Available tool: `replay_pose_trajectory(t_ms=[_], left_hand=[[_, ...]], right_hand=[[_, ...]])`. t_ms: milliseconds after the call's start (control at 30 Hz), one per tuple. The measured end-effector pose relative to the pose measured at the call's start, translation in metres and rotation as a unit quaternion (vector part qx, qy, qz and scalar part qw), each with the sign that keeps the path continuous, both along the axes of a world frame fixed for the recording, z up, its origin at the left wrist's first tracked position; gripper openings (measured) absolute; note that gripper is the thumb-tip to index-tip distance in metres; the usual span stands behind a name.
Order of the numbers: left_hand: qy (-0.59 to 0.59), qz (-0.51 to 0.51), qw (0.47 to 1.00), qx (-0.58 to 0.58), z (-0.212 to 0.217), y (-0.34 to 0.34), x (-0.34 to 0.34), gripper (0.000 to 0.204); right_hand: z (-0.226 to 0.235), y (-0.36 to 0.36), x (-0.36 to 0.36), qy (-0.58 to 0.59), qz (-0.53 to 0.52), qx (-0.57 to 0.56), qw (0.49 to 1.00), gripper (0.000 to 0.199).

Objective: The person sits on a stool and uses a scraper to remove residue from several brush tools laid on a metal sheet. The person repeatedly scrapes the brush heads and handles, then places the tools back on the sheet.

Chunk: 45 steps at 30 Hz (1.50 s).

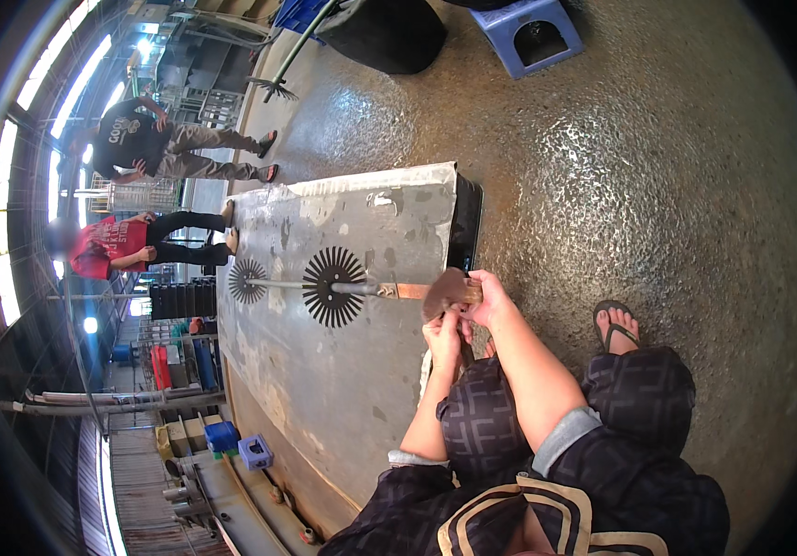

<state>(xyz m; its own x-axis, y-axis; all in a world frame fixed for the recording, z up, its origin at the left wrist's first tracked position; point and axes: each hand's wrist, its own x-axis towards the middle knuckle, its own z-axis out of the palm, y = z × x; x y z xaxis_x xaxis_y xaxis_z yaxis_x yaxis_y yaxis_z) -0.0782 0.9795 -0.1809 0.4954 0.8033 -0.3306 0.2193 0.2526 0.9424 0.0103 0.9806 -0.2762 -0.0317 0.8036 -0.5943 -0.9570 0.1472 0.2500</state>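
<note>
A dark brown, rounded, flattish piece [442, 295] with a tan part stands at the near edge of a grey table; I cannot make out its kind. My right hand [488, 300] is closed round its tan side. My left hand [445, 339] pinches just below it, fingers together, and what lies between them is hidden. An orange-brown section [410, 291] runs from this piece to a long pale pole [284, 285] lying across the table. Mounted on the pole are a black disc with radial teeth [333, 274] and a second toothed disc [248, 281] farther along.
The grey-topped table [371, 371] has a black side. A person in black [130, 136] and another in red [120, 243] stand beyond it. On the wet floor [593, 176] are a black tub [389, 37] and a blue stool [530, 35]. Another toothed pole [297, 56] leans nearby.
</note>
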Motion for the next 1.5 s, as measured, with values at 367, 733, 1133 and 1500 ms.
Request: replay_pose_trajectory(t_ms=[367,733,1133,1500], left_hand=[[-0.016,-0.013,0.999,-0.034,-0.004,-0.002,0.005,0.016],[-0.032,0.066,0.997,-0.027,0.001,0.007,0.003,0.014],[0.102,0.081,0.989,0.068,0.024,0.012,-0.015,0.012],[0.152,-0.040,0.971,0.181,0.108,-0.008,-0.025,0.030]], right_hand=[[-0.008,0.006,0.002,-0.003,-0.002,0.027,1.000,0.018],[0.012,-0.006,0.006,0.005,0.016,0.005,1.000,0.028],[0.012,-0.016,-0.010,-0.005,-0.059,0.065,0.996,0.026],[0.056,-0.001,-0.013,0.048,-0.185,0.090,0.977,0.018]])
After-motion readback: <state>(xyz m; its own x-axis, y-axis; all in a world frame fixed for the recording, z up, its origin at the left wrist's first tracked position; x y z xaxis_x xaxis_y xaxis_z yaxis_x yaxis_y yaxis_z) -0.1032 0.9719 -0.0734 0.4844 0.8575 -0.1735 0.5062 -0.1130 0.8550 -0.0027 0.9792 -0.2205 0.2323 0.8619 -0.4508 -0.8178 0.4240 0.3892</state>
